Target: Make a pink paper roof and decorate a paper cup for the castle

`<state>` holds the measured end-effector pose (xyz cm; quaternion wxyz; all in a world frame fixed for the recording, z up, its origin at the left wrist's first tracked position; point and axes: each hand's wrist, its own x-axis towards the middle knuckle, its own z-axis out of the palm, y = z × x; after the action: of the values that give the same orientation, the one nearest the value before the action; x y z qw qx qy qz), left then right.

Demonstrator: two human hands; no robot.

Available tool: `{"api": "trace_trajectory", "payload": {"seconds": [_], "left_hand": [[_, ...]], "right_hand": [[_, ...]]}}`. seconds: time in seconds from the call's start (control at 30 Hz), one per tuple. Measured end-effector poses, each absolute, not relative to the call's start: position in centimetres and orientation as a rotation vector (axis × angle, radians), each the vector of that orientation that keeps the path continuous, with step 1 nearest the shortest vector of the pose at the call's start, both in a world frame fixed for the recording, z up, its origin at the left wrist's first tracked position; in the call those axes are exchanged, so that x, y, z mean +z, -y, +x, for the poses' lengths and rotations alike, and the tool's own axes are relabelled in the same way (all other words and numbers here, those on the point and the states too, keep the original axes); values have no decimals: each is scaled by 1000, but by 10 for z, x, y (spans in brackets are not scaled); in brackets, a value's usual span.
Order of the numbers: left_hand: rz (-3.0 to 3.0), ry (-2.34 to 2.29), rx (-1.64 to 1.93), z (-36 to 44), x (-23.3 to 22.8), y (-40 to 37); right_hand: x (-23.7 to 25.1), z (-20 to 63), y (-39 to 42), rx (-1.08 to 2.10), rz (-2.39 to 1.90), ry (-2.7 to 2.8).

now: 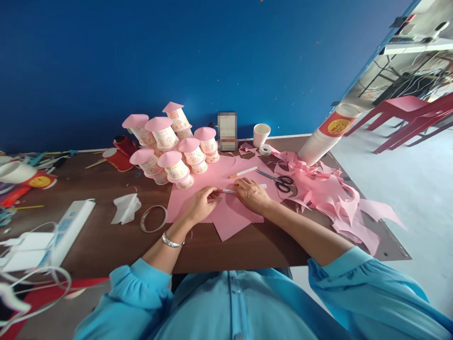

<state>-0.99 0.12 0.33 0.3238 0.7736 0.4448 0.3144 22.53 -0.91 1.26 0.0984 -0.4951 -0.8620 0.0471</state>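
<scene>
Both hands [203, 203] [252, 193] rest palm-down, fingers [215, 191] pinching pen [229, 191].

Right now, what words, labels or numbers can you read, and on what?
None can be read.
Cup stack: yellow round emblem on red band, marks too small.
Lying cup: same yellow emblem, blurred.
Capped cups: orange drawings, no letters.
Upright card: blurred out.
Both hands hold a pen, no print visible.

Blue wall [212, 56] behind brown table [106, 245]; pale floor [406, 189] w/ red chairs [410, 113] (far right).
</scene>
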Motion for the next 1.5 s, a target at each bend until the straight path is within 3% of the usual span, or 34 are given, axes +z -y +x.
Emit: {"api": "trace_trajectory", "payload": {"seconds": [0.37, 0.73, 0.93, 1.5], "left_hand": [[2261, -1263, 477, 2, 25, -9], [2253, -1189, 942, -6, -11, -15], [2187, -1239, 1053, -11, -18, -21], [2377, -1266, 955, -6, -19, -19]], "right_hand": [[28, 238, -35, 323, -1731, 2190], [24, 255, -99, 323, -1899, 1959], [21, 262, -93, 285, -1889, 2051], [29, 264, -30, 151, -1781, 2388]]}}
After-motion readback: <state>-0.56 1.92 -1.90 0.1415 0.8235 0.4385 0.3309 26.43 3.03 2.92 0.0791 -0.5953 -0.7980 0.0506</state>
